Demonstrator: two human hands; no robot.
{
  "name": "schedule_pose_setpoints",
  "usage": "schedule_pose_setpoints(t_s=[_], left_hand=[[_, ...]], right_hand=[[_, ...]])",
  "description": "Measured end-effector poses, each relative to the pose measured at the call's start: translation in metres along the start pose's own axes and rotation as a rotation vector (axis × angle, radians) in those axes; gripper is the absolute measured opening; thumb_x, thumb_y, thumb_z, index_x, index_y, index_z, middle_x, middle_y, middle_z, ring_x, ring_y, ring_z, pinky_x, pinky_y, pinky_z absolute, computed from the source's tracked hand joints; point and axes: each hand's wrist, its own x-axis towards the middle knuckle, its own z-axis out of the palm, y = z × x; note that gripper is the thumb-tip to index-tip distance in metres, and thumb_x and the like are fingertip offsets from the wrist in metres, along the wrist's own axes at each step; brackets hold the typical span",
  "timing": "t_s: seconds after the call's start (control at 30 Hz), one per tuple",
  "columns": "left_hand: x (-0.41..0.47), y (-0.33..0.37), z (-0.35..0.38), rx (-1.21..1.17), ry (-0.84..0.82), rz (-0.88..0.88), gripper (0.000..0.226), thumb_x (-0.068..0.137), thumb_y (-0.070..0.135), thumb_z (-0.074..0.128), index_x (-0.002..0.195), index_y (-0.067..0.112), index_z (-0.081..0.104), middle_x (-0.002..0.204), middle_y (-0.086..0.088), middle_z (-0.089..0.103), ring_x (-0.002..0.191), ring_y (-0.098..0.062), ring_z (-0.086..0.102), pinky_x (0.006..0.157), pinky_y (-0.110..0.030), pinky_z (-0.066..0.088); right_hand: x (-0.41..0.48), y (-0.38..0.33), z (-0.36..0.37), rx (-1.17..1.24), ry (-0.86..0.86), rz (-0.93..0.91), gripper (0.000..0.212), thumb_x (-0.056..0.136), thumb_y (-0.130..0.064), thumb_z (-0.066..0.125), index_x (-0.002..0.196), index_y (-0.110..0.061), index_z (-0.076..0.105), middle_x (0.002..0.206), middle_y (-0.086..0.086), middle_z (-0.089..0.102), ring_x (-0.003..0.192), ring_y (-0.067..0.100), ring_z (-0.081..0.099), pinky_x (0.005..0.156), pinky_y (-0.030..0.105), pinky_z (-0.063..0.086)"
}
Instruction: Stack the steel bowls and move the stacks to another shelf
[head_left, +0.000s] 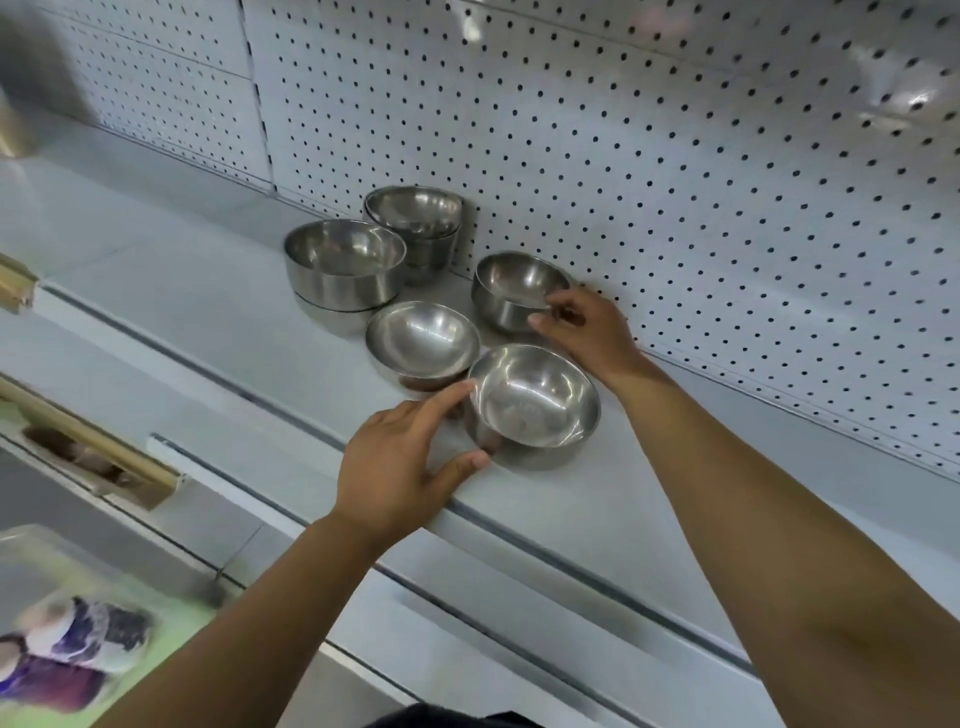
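Though partly stacked, gleaming steel bowls (535, 400).

Glossy steel bowls (422, 339), matt grey shelf (208, 291).

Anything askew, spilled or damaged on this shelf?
Nothing spilled or damaged. The back stack by the pegboard looks slightly uneven, its top bowl seemingly tilted. The left hand grips the near bowl, the right hand pinches the rim of the right bowl.

Shiny silver bowls (535, 397) on a pale grey shelf (597, 509)
The back wall (675, 182) is white with rows of small black dots — and low on the left there is a green patch (182, 649) and tan wood (93, 439).
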Motion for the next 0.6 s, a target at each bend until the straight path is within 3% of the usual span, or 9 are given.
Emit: schedule_pose_setpoints(t_s=[0.1, 0.3, 0.43, 0.6], left_hand=[[0.000, -0.001, 0.002, 0.019, 0.002, 0.003, 0.066, 0.092, 0.069, 0.050, 0.149, 0.035, 0.042, 0.119, 0.009, 0.070, 0.104, -0.016, 0.065, 0.086, -0.026, 0.046], [-0.001, 0.001, 0.001, 0.027, -0.011, -0.015, 0.068, 0.093, 0.072, 0.046, 0.149, 0.034, 0.041, 0.123, 0.007, 0.070, 0.107, -0.019, 0.066, 0.091, -0.030, 0.050], [0.001, 0.002, 0.000, 0.041, -0.020, -0.017, 0.070, 0.092, 0.074, 0.043, 0.150, 0.034, 0.041, 0.124, 0.007, 0.070, 0.107, -0.019, 0.066, 0.091, -0.028, 0.047], [-0.001, 0.002, 0.000, 0.026, -0.030, -0.008, 0.072, 0.093, 0.073, 0.041, 0.152, 0.032, 0.035, 0.125, 0.004, 0.069, 0.108, -0.021, 0.067, 0.093, -0.034, 0.051]], right_hand=[[0.002, 0.003, 0.004, 0.078, 0.037, 0.002, 0.037, 0.081, -0.031, 0.088, 0.109, -0.012, 0.073, 0.112, -0.002, 0.069, 0.102, 0.013, 0.063, 0.081, 0.013, 0.043], [-0.005, -0.007, 0.003, 0.276, 0.123, 0.010, 0.018, 0.083, -0.021, 0.087, 0.093, -0.021, 0.071, 0.097, -0.004, 0.075, 0.091, 0.011, 0.071, 0.080, 0.020, 0.051], [-0.028, -0.030, -0.005, 0.436, 0.181, 0.031, 0.019, 0.085, -0.019, 0.084, 0.098, -0.021, 0.071, 0.109, 0.007, 0.076, 0.099, 0.013, 0.072, 0.082, 0.018, 0.055], [-0.077, -0.052, -0.022, 0.544, 0.169, -0.004, 0.020, 0.087, -0.013, 0.081, 0.103, -0.022, 0.071, 0.100, -0.007, 0.078, 0.094, 0.000, 0.073, 0.081, 0.013, 0.052]])
